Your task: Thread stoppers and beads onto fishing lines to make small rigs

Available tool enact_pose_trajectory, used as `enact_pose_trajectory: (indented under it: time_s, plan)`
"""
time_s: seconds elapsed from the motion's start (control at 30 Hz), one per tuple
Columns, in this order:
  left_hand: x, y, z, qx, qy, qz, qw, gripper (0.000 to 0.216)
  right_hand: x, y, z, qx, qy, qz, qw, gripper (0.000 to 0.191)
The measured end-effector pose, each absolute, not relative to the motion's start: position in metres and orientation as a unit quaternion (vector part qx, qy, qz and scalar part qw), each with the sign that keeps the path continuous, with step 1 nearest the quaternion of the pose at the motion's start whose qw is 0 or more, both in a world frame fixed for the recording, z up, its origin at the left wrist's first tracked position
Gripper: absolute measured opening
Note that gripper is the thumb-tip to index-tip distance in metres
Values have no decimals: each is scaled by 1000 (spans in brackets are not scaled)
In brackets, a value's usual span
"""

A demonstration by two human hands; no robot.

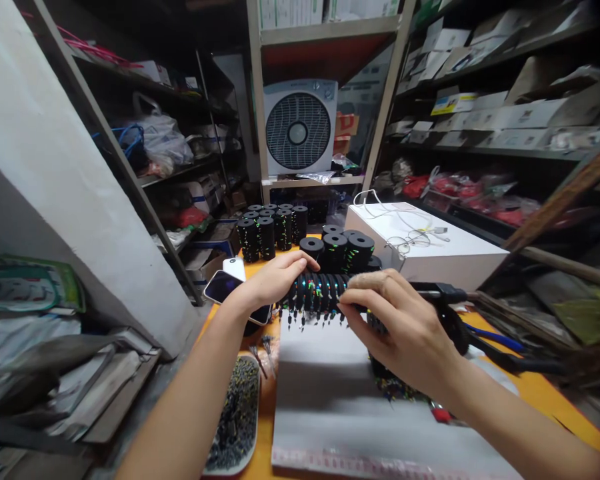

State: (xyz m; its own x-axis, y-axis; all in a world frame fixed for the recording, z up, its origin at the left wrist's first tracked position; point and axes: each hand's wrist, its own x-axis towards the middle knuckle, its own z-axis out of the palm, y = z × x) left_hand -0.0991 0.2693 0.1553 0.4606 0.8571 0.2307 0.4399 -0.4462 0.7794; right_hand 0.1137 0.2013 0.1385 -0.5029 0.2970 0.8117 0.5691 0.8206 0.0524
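Observation:
A black grooved foam spool [316,293] lies sideways above the white board, wound with thin line that carries small green, red and blue beads. Dark little pieces dangle in a row along its lower side. My left hand [279,277] is closed round the spool's left end, with the fingertips over the top. At the right end my right hand [393,310] pinches with thumb and fingers close to the windings. Whatever is between those fingertips is too small to make out. A dark rod-like holder [437,293] extends to the right behind my right hand.
Finished-looking black foam rolls [335,248] stand behind the hands, with more rolls [266,233] further back. A tray of small dark parts [237,413] sits at front left, near a phone [223,285]. On the right are a white box [430,233] and blue-handled pliers [495,339].

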Motion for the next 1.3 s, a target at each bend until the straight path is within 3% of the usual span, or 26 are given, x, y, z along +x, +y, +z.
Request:
enact_pose_trajectory:
  time_s: [0.2,0.43,0.7,0.97,1.1,1.3]
  plan:
    - [-97,266,158,786,412,320,331,29,106,209,139,-248,-866,-182,393,6]
    - [-97,267,158,782,406,326,343,28,102,205,152,-215,-876,-193,387,20]
    - [-96,268,154,773,393,339,366,27,95,225,186,-108,-926,-312,181,26]
    - [-96,270,153,766,384,342,386,27,92,231,195,-47,-912,-392,110,21]
    - [-98,269,155,768,379,335,394,33,92,236,191,-79,-926,-349,123,22]
    - [-103,269,164,783,362,295,412,42,89,224,169,-222,-912,-210,273,16]
